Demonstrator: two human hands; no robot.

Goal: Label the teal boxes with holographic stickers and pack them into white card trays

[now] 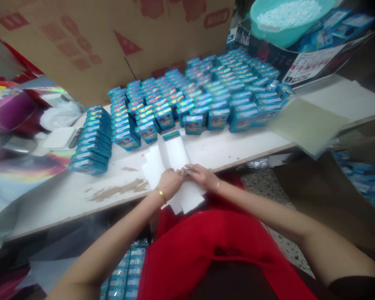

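Observation:
An unfolded cardboard box point(178, 153) lies at the table's front edge, its white inner side up and its flaps spread. A strip of blue print shows at its far end. My left hand point(169, 183) is closed on the middle of the box, with a yellow bangle on the wrist. Right beside it, my right hand point(203, 176) pinches the same cardboard, a thin bracelet on its wrist. The fingertips of both hands meet; what lies between them is partly hidden. Beyond the hands stand many rows of small blue boxes point(218, 118).
A separate row of blue boxes point(92, 141) stands at left. Behind is a large brown carton point(90, 37). A teal basin point(278, 35) of small pale pieces sits over a black carton at back right. A yellowish sheet point(309, 125) overhangs the table edge. Plastic bags point(61, 114) lie left.

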